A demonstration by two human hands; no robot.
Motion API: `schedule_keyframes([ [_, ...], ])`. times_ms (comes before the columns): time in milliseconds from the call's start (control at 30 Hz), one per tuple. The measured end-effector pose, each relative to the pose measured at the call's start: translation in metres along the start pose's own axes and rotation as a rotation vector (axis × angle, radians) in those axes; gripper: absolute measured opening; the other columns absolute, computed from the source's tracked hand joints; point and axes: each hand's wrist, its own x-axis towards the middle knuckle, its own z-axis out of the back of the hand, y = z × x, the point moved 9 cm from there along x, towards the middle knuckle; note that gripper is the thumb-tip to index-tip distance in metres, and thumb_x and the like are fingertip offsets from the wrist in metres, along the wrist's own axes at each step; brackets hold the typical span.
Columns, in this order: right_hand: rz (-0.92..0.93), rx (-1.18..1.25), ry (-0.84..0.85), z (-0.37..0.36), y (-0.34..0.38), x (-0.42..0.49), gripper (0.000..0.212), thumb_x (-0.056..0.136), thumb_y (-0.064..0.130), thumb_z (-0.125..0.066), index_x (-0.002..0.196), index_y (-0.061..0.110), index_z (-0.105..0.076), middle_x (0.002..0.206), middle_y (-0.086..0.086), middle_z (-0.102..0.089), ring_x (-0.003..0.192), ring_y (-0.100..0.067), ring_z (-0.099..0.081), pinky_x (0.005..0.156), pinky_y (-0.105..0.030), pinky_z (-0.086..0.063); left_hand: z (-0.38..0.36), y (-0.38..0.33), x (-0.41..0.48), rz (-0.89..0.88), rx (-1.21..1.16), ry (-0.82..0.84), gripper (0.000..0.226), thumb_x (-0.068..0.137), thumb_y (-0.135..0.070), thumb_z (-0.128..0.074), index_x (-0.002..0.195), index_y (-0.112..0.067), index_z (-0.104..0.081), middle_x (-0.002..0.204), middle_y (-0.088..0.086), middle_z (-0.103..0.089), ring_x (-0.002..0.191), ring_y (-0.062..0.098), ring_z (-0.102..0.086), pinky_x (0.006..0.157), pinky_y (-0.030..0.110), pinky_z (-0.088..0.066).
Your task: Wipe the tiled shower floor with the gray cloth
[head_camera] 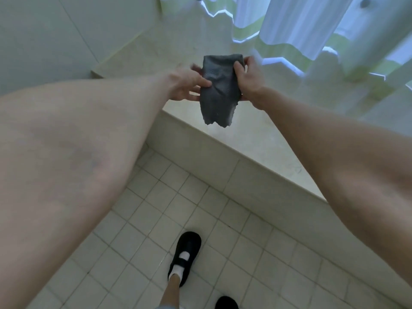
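Your left forearm (66,163) and right forearm (345,166) fill the near field, both reaching forward. Your left hand (185,85) grips the left edge of the cloth (217,90), thumb across its front and fingers curled behind. Your right hand (247,82) grips the right edge, fingers wrapped round the upper corner. The cloth is gray and is held upright in the air between both hands, its ragged lower end hanging free above the curb (223,161). It touches neither the curb nor the floor (156,219). The floor, in small square tiles, lies below, with your black shoe (185,257) planted on it. A pale curtain (301,30) hangs beyond the curb
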Motion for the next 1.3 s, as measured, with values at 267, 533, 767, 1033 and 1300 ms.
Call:
schedule_keyframes([
  [267, 0.027, 0.095, -0.194, -0.009, 0.037, 0.079, 0.025, 0.103, 0.027, -0.025, 0.122, 0.012, -0.032, 0.085, 0.002, -0.048, 0.079, -0.015, -0.052, 0.072, -0.031, -0.049, 0.036, -0.081, 0.080, -0.271, 0.341, -0.173, 0.018, 0.089, -0.010, -0.042, 0.098, -0.024, -0.036, 0.080, -0.001, -0.053, 0.071, 0.012, -0.048, 0.057, 0.023, -0.038],
  [533, -0.194, 0.023, -0.012, -0.062, -0.037, 0.117, 0.029, 0.103, 0.027, -0.028, 0.128, 0.012, -0.034, 0.125, -0.011, -0.049, 0.105, -0.029, -0.054, 0.085, -0.043, -0.053, 0.039, -0.004, 0.137, -0.042, 0.638, 0.019, 0.037, 0.089, -0.010, -0.044, 0.125, -0.020, -0.040, 0.121, 0.013, -0.057, 0.094, 0.025, -0.056, 0.078, 0.035, -0.045],
  [767, -0.292, -0.172, 0.039, -0.083, -0.066, 0.135, 0.039, 0.102, 0.031, -0.031, 0.130, 0.006, -0.043, 0.132, -0.018, -0.050, 0.117, -0.035, -0.055, 0.080, -0.049, -0.055, 0.047, 0.041, 0.156, 0.192, 0.481, -0.122, 0.048, 0.093, -0.010, -0.049, 0.136, -0.005, -0.028, 0.137, 0.016, -0.045, 0.116, 0.033, -0.056, 0.069, 0.040, -0.055],
  [1033, -0.009, -0.673, -0.214, -0.084, -0.048, 0.151, 0.035, 0.092, 0.019, -0.051, 0.126, 0.009, -0.047, 0.134, -0.014, -0.044, 0.126, -0.030, -0.042, 0.104, -0.036, -0.036, 0.031, 0.005, 0.170, -0.369, 1.291, -0.130, 0.040, 0.086, -0.020, -0.061, 0.123, -0.010, -0.048, 0.129, 0.012, -0.048, 0.119, 0.032, -0.049, 0.094, 0.042, -0.041],
  [1300, 0.003, -0.818, -0.014, -0.106, -0.052, 0.141, 0.033, 0.099, 0.017, -0.038, 0.131, 0.009, -0.041, 0.136, -0.014, -0.042, 0.128, -0.031, -0.040, 0.105, -0.042, -0.035, 0.024, 0.024, 0.174, -0.184, 1.413, -0.013, 0.048, 0.088, -0.017, -0.056, 0.134, -0.009, -0.041, 0.137, 0.012, -0.040, 0.129, 0.032, -0.040, 0.102, 0.046, -0.035],
])
